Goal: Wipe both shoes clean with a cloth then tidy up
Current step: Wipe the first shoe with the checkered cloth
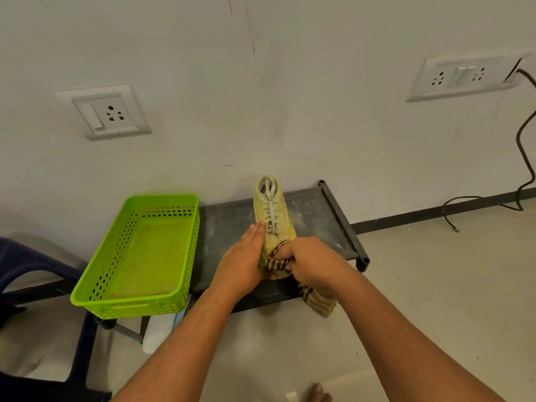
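White wall behind, socket plate (107,111) above left, black cable (522,140) hanging down wall at right to floor. Low black tabletop (313,216) against wall, dusty. Green basket (133,307) on its left end. Yellow shoe (272,210) stands on tabletop just right of basket, laces up, toe toward person. Left grip (243,256) flat against shoe's left side, fingers straight. Right grip (310,262) clenched round striped cloth (319,300) at shoe's toe; cloth's loose end hangs over tabletop's front edge. Blue chair (29,271) far left.
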